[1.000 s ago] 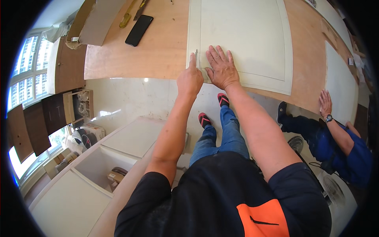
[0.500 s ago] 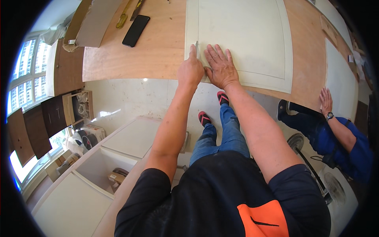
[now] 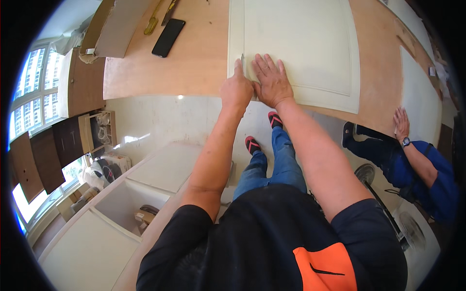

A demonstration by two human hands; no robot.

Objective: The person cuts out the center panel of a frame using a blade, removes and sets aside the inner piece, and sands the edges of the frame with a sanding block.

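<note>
A cream panel (image 3: pixel 301 43) with a grooved border lies on the brown wooden worktop. My left hand (image 3: pixel 237 91) is closed around a utility knife (image 3: pixel 242 57); its thin blade shows past my fingers, while the handle is hidden. The index finger points forward along it, and the blade sits at the groove near the panel's left edge. Beside it, my right hand (image 3: pixel 273 85) lies flat on the panel with fingers spread, its thumb close to the left hand.
Left on the worktop (image 3: pixel 194 72) are a black phone (image 3: pixel 168 38), a yellow-handled tool (image 3: pixel 151 25) and a cardboard piece (image 3: pixel 119 29). A co-worker's hand (image 3: pixel 401 123) rests on another pale panel (image 3: pixel 421 92) at right. Behind me stand a cabinet (image 3: pixel 97 247) and a fan (image 3: pixel 412 230).
My left hand and the knife have slid slightly toward me along the groove. The right hand stays flat in nearly the same place.
</note>
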